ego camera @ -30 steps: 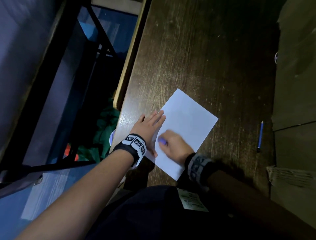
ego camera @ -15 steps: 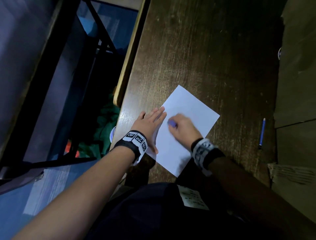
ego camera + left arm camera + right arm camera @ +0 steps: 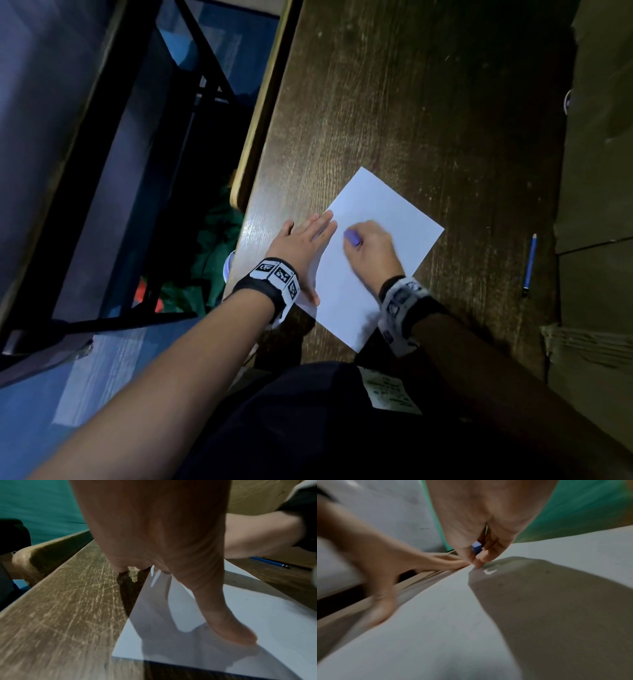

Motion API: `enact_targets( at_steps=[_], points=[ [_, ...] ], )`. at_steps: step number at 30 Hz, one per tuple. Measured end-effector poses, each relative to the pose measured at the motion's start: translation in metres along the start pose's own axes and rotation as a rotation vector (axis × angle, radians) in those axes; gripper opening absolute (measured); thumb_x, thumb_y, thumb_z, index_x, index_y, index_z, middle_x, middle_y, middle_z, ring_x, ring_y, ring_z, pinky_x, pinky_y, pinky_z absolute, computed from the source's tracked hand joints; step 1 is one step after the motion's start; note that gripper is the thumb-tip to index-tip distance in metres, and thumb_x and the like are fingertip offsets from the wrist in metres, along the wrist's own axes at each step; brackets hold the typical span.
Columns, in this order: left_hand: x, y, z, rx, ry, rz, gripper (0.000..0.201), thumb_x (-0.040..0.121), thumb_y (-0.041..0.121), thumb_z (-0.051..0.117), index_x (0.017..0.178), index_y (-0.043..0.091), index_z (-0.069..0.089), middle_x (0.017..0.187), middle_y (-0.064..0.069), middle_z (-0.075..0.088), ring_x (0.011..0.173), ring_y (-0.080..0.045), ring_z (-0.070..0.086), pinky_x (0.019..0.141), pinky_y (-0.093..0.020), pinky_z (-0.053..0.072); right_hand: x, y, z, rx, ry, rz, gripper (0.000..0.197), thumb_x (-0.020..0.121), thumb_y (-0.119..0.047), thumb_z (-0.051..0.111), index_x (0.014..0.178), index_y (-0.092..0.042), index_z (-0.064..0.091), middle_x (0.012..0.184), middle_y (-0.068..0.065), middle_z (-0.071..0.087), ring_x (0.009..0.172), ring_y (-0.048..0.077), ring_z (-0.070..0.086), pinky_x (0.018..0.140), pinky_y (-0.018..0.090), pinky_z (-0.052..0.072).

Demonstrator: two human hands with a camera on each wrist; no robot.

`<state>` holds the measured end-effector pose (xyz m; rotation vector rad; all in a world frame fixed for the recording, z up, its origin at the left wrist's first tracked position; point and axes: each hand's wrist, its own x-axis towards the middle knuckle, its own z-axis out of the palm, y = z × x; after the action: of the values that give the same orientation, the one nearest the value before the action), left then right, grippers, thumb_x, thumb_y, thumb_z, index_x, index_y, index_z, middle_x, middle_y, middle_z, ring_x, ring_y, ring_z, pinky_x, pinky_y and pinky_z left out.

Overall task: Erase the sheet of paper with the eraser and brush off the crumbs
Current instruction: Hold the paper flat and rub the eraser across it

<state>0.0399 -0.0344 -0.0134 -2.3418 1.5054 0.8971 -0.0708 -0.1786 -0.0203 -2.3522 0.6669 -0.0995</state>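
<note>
Eraser pinched in right hand

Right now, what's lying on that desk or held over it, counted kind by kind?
Paper: 1
Eraser: 1, in the right hand
Pencil: 1
Total: 3 things. The left hand presses the paper flat.

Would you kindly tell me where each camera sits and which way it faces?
Head: worn high, looking down at the sheet of paper on the table; both forearms, left hand and right hand show.
Left wrist: looks along the left hand's fingers pressing the paper.
Right wrist: looks along the right hand pinching the eraser.
Shared: both wrist views show the other hand and the paper.
</note>
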Motion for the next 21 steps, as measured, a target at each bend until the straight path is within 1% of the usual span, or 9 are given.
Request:
enact_targets(
  at_steps=[3, 4, 5, 9, 10, 14, 16, 19, 21],
  points=[
    [0.003, -0.001, 0.0, -0.031, 0.0, -0.01, 0.159, 0.053, 0.073, 0.087, 0.161, 0.018, -0.017, 0.167, 0.005, -0.028, 0.156, -0.016, -0.015, 0.126, -0.051, 0.006, -0.039, -0.015, 0.009, -0.026, -0.539, -0.263, 0.007, 0.093, -0.024, 0.054, 0.089, -0.025, 0.06, 0.089, -0.004, 0.052, 0.081, 0.018, 0.055, 0.079, 0.032, 0.047],
    [0.003, -0.001, 0.0, -0.029, -0.003, -0.01, 0.159, 0.054, 0.072, 0.087, 0.161, 0.018, -0.018, 0.167, 0.004, -0.028, 0.156, -0.016, -0.015, 0.126, -0.05, 0.006, -0.035, -0.013, 0.006, -0.044, -0.577, -0.304, 0.007, 0.093, -0.025, 0.053, 0.087, -0.028, 0.058, 0.088, -0.006, 0.051, 0.08, 0.016, 0.054, 0.079, 0.033, 0.048],
    [0.002, 0.0, -0.001, -0.017, -0.002, -0.008, 0.159, 0.053, 0.073, 0.086, 0.161, 0.018, -0.017, 0.167, 0.004, -0.028, 0.156, -0.016, -0.015, 0.126, -0.051, 0.006, -0.023, -0.01, 0.001, -0.054, -0.515, -0.276, 0.008, 0.093, -0.024, 0.054, 0.085, -0.026, 0.057, 0.086, -0.005, 0.052, 0.079, 0.016, 0.054, 0.08, 0.035, 0.048],
    [-0.002, 0.002, 0.0, 0.015, 0.006, -0.004, 0.16, 0.052, 0.077, 0.084, 0.161, 0.018, -0.016, 0.167, 0.004, -0.026, 0.156, -0.016, -0.015, 0.126, -0.052, 0.007, 0.015, 0.008, -0.006, -0.025, 0.09, 0.045, 0.008, 0.089, -0.01, 0.061, 0.085, -0.006, 0.067, 0.085, 0.009, 0.061, 0.079, 0.026, 0.059, 0.081, 0.035, 0.048],
    [-0.002, 0.001, -0.001, 0.013, 0.006, -0.002, 0.16, 0.052, 0.077, 0.084, 0.161, 0.018, -0.017, 0.167, 0.004, -0.026, 0.156, -0.015, -0.015, 0.126, -0.051, 0.006, 0.008, 0.005, -0.003, -0.012, 0.074, 0.03, 0.008, 0.089, -0.01, 0.061, 0.086, -0.005, 0.067, 0.084, 0.009, 0.06, 0.078, 0.026, 0.058, 0.081, 0.037, 0.049],
    [0.001, 0.001, -0.002, -0.012, -0.009, -0.009, 0.157, 0.057, 0.072, 0.085, 0.161, 0.018, -0.019, 0.166, 0.004, -0.029, 0.156, -0.015, -0.017, 0.126, -0.05, 0.005, -0.031, -0.013, 0.004, -0.075, -0.51, -0.322, 0.01, 0.094, -0.023, 0.054, 0.092, -0.016, 0.06, 0.089, 0.001, 0.054, 0.078, 0.021, 0.056, 0.076, 0.039, 0.048],
    [0.0, 0.001, -0.002, 0.005, -0.011, -0.006, 0.158, 0.055, 0.074, 0.085, 0.161, 0.018, -0.018, 0.167, 0.004, -0.028, 0.156, -0.015, -0.017, 0.126, -0.05, 0.005, -0.006, -0.005, -0.007, -0.096, -0.406, -0.256, 0.011, 0.093, -0.02, 0.056, 0.091, -0.012, 0.063, 0.089, 0.005, 0.059, 0.081, 0.023, 0.058, 0.08, 0.04, 0.049],
    [-0.003, 0.002, -0.001, 0.019, -0.007, -0.007, 0.158, 0.055, 0.076, 0.084, 0.161, 0.018, -0.018, 0.167, 0.004, -0.028, 0.155, -0.016, -0.018, 0.126, -0.051, 0.004, 0.024, 0.01, -0.015, -0.059, 0.038, 0.007, 0.009, 0.088, -0.012, 0.062, 0.088, -0.004, 0.067, 0.087, 0.011, 0.062, 0.08, 0.026, 0.06, 0.083, 0.037, 0.05],
    [-0.002, 0.002, -0.002, 0.007, -0.003, -0.002, 0.158, 0.054, 0.074, 0.085, 0.161, 0.018, -0.017, 0.167, 0.003, -0.027, 0.156, -0.016, -0.017, 0.126, -0.051, 0.005, 0.007, 0.002, -0.004, -0.032, -0.007, -0.045, 0.007, 0.089, -0.011, 0.063, 0.089, -0.005, 0.067, 0.088, 0.011, 0.061, 0.081, 0.027, 0.06, 0.083, 0.034, 0.048]
  ],
)
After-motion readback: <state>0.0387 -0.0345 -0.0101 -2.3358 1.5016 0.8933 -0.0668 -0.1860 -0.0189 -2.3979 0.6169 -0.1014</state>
